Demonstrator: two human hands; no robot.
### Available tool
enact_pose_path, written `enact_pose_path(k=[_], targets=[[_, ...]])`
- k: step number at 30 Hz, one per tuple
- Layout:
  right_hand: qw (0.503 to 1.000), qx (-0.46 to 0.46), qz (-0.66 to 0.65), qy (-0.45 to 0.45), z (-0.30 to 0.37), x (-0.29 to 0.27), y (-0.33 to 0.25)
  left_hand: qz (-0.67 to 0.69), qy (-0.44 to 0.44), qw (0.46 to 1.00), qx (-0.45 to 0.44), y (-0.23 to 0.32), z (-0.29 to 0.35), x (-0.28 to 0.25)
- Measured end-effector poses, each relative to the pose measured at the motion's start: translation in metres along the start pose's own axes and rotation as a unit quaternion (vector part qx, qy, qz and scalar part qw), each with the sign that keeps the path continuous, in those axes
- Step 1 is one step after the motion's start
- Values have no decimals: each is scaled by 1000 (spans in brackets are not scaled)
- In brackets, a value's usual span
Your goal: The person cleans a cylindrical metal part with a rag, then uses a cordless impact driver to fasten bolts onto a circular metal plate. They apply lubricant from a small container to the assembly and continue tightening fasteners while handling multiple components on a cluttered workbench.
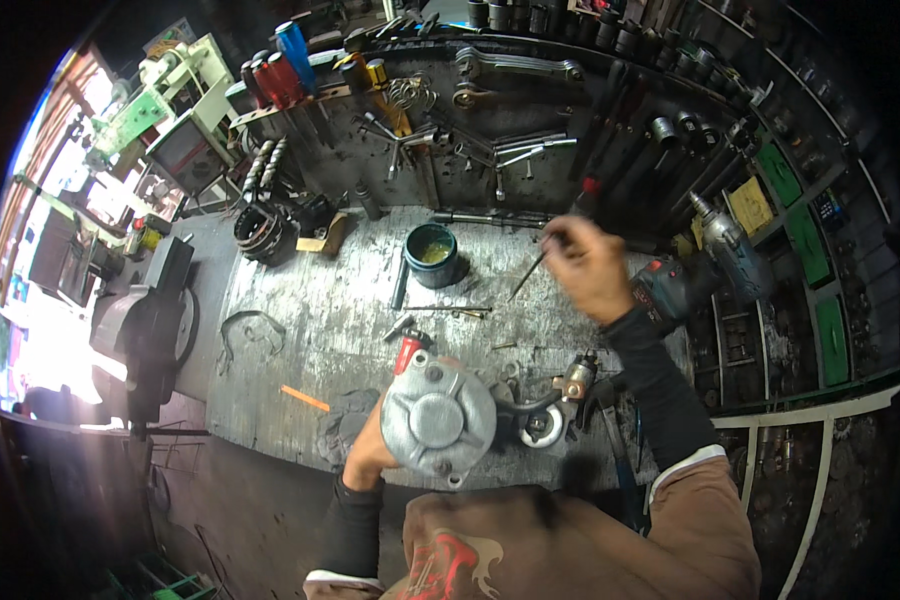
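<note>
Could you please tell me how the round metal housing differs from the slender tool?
The housing is broad and silver-grey, the tool thin and dark. The housing's end faces the camera; the tool slants. Both are held: housing in the left hand, tool in the right hand.

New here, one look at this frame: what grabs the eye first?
The round silver housing in the left hand, over the bench's near edge. Next, the blurred right hand above the bench's right part, with a thin dark tool pointing down. Then the white glare at the far left.
</note>
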State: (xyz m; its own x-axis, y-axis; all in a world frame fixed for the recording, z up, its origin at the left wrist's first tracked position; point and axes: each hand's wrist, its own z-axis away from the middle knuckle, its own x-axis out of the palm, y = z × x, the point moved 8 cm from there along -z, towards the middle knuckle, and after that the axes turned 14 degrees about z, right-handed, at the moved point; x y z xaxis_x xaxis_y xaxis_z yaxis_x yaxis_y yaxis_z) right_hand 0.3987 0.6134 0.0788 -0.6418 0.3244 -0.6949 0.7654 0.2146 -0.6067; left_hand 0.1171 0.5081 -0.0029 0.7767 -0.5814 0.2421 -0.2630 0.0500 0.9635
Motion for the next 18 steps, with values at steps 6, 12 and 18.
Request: enact_pose_path(k=[6, 12, 18], targets=[[969, -87, -167, 158, 19, -170, -124, -205, 18, 977, -58, 1, 28, 0], [938, -245, -245, 19, 46, -163, -214, -7, 183, 982, 53, 57, 54, -2], [946, -240, -217, 0, 46, -132, -241, -9, 200, 970, 138, 99, 54, 15]])
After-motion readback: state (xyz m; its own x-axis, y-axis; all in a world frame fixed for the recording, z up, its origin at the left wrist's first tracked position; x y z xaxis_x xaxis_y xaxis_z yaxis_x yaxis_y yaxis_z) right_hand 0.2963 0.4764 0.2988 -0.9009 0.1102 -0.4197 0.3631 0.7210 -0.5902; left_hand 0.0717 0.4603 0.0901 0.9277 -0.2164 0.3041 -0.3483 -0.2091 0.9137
